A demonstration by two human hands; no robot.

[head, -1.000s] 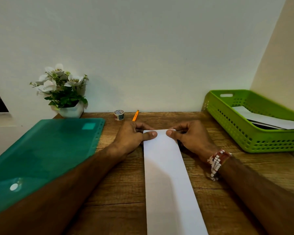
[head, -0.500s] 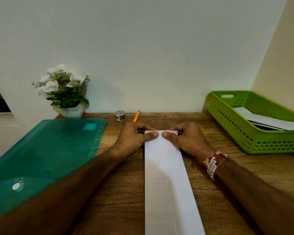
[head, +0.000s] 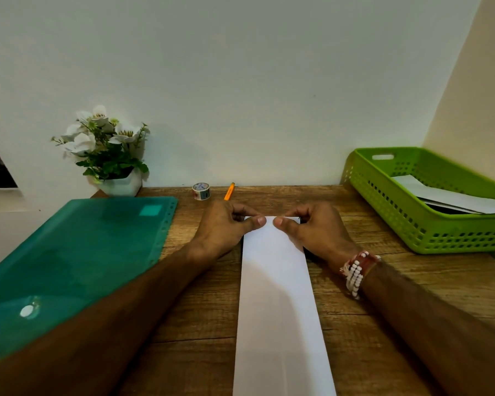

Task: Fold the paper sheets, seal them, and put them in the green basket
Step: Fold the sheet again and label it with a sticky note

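Folding stage: both hands, left (head: 226,224) and right (head: 312,228), pinch the far end of the strip (head: 277,295) lying on the desk; next comes tape (head: 201,191) (by the wall), then basket (head: 389,221)

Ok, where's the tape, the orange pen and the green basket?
tape (head: 201,191): head view, side of the roll.
orange pen (head: 229,191): head view, middle of its body.
green basket (head: 389,212): head view, its holed side wall.
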